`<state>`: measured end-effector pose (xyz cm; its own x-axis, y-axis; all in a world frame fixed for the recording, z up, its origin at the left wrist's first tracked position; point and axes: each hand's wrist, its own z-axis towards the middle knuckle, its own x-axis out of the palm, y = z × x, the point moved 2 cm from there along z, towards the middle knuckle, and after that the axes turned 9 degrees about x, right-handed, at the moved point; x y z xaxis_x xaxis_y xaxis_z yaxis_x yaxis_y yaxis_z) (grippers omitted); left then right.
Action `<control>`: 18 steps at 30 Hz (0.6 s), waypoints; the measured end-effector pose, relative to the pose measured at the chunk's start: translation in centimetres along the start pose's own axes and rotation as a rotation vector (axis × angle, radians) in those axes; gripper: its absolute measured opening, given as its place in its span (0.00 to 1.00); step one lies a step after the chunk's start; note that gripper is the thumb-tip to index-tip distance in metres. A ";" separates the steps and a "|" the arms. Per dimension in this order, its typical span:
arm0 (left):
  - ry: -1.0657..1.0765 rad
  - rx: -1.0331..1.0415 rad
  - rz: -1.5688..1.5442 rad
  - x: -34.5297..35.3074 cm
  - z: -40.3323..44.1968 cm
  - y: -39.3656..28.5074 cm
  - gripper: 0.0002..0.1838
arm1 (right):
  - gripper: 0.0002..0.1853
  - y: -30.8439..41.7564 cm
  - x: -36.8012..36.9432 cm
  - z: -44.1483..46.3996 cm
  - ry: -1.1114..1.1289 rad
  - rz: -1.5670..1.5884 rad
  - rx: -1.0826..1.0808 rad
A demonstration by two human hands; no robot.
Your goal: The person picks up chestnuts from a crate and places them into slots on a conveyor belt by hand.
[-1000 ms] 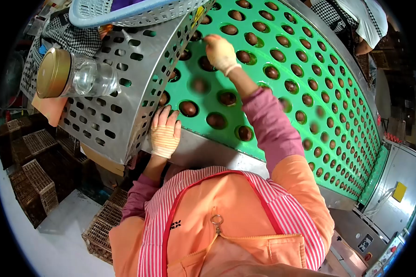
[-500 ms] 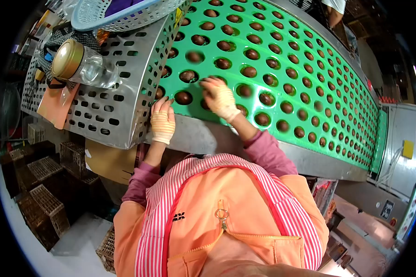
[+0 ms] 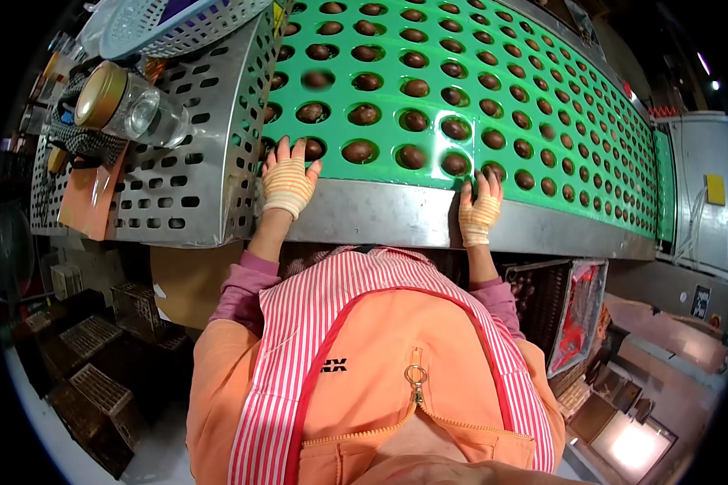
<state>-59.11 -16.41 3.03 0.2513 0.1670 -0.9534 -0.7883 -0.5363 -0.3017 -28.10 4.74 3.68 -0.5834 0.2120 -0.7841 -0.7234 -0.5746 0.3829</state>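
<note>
Steel ledge (image 3: 372, 214) borders green tray (image 3: 336, 132); left hand (image 3: 290, 182), fingers spread; well apart, right hand (image 3: 479, 210), fingers slightly parted.

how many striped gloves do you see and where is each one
2. One striped glove is on the left hand, at the near edge of the green tray; the other striped glove is on the right hand, farther right along that edge. Others may be hidden.

Open ledge (image 3: 380, 212) separates hands (image 3: 290, 184) (image 3: 479, 214); perforated cover (image 3: 207, 139) blocks left.
</note>
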 end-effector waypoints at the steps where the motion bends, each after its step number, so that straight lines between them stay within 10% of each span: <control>1: -0.055 0.055 -0.031 0.7 -0.2 0.4 0.29 | 0.16 0.0 0.2 0.2 -0.017 -0.011 0.001; 14: 0.000 0.096 -0.213 -0.7 3.6 -1.4 0.19 | 0.18 -0.3 0.6 0.3 0.007 -0.039 0.035; 18: -0.399 0.134 -0.032 1.7 7.9 -0.2 0.19 | 0.17 -0.1 0.6 0.4 0.001 -0.054 0.054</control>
<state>-63.02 -9.47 1.45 0.0602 0.5036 -0.8618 -0.8561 -0.4179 -0.3040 -28.48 5.20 3.39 -0.5424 0.2403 -0.8050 -0.7725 -0.5192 0.3656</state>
